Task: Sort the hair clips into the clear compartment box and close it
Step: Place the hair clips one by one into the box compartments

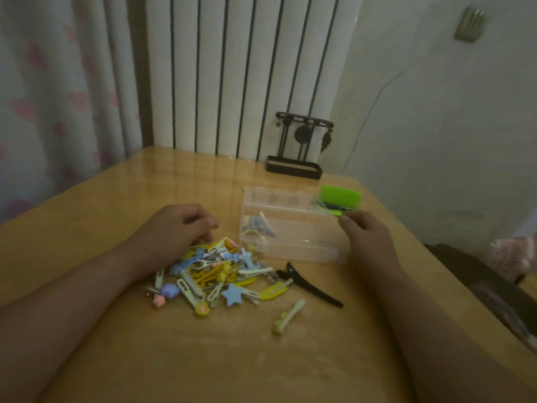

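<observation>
A pile of hair clips in yellow, blue, pale green and pink lies mid-table. My left hand sits on the pile's far left edge with its fingers curled down; whether they hold a clip is hidden. The clear compartment box lies open to the right of the pile, with a few clips in its left compartment. My right hand grips the box's right edge between thumb and curled fingers. A long black clip and a lone pale green clip lie in front of the box.
A green card carrying dark clips lies at the box's far right corner. A dark metal stand is at the back of the wooden table. The table's right edge runs close to my right arm. Behind are a radiator and curtain.
</observation>
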`<state>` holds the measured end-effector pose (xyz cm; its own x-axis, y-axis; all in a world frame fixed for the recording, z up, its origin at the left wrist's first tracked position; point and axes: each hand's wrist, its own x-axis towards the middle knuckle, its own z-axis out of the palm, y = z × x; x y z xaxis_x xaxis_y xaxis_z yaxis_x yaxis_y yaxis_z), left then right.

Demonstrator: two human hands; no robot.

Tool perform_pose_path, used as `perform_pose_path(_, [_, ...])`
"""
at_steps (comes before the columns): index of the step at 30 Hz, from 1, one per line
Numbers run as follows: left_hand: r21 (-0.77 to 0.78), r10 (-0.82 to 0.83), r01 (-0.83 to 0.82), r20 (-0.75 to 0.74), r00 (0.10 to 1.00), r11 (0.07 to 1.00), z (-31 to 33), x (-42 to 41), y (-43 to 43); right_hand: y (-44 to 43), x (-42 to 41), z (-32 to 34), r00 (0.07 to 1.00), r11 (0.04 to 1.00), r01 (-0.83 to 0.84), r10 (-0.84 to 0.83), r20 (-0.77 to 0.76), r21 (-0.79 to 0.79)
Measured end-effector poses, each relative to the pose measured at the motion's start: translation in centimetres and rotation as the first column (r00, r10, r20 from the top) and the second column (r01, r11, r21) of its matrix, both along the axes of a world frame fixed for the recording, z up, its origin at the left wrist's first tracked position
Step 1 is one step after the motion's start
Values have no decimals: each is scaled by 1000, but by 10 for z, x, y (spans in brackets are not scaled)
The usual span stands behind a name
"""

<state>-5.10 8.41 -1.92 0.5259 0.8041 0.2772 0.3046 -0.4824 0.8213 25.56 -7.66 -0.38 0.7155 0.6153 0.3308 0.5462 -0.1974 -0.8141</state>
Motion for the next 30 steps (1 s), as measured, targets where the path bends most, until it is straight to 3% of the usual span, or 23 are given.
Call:
perform_pose_path(6, [-50, 2, -1, 2, 1000, 999, 2, 4, -4, 7, 12, -5, 997, 995, -72, 70, -28, -66])
perform_pose_path(12, [-6, 1, -1, -34, 999, 1000, 7, 3, -8, 11, 9, -8, 989, 987, -140, 143, 39, -77])
perform_pose_path(20, [43, 81, -82, 21, 996, 996, 12, 0, -15, 8, 11, -10, 990, 988, -137, 139, 19, -68])
perform_pose_path(25, [181, 66, -23, -237, 969, 983, 35, -10, -18, 10, 8, -12, 989, 988, -145, 146, 20, -56])
perform_pose_path(30, [289, 147, 20, -543, 827, 957, 43, 4, -27, 13, 9, -16, 989, 988, -138, 141, 41, -64])
